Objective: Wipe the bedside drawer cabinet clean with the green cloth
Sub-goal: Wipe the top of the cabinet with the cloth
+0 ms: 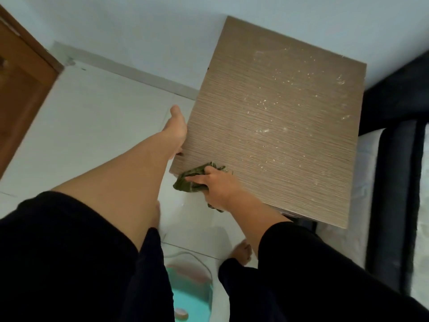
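Note:
The bedside drawer cabinet (278,117) shows its brown wood-grain top, speckled with pale crumbs and dust toward the right and far side. My right hand (218,187) grips the crumpled green cloth (192,180) and presses it on the top's near left corner. My left hand (177,131) lies against the cabinet's left edge, thumb up, fingers wrapped down the side and hidden. The drawers are out of sight below the top.
A turquoise basin (192,291) with water stands on the white tiled floor below me, beside my bare foot (242,252). A dark bed frame (394,159) with white bedding adjoins the cabinet on the right. A wooden door (21,84) is at the left.

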